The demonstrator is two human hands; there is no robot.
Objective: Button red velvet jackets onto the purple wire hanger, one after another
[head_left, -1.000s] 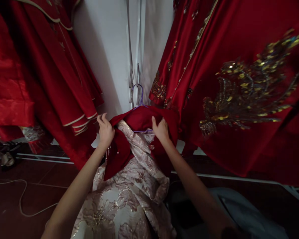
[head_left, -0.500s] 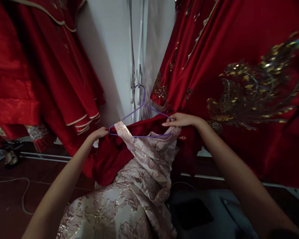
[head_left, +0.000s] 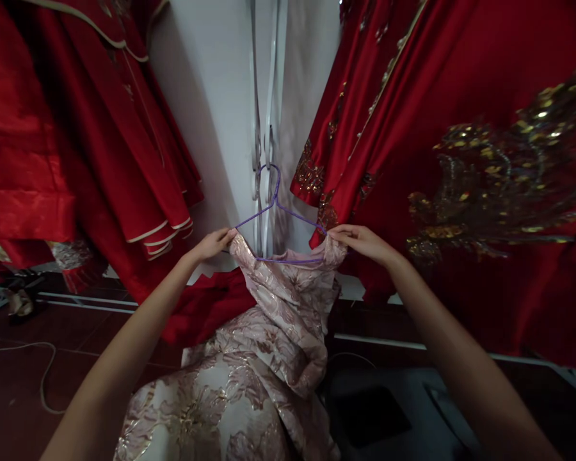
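A thin purple wire hanger [head_left: 274, 203] carries a pink-and-gold brocade dress [head_left: 264, 346] that drapes down toward me. My left hand [head_left: 212, 244] pinches the hanger's left end at the dress's shoulder. My right hand [head_left: 358, 241] grips the hanger's right end and the dress's other shoulder. A dark red garment [head_left: 206, 307] has slid off and hangs low at the left, behind the brocade dress.
Red satin gowns [head_left: 91, 141] hang on the left, and a red gown with gold embroidery [head_left: 461, 166] hangs at the right. A white wall [head_left: 206, 109] stands between them. A white cord [head_left: 33, 358] lies on the dark floor; a dark grey object [head_left: 379, 410] sits at the lower right.
Both hands moved apart from the middle to the hanger's ends. The dark red garment that covered the hanger has come off and dropped to the lower left, baring the hanger and brocade dress.
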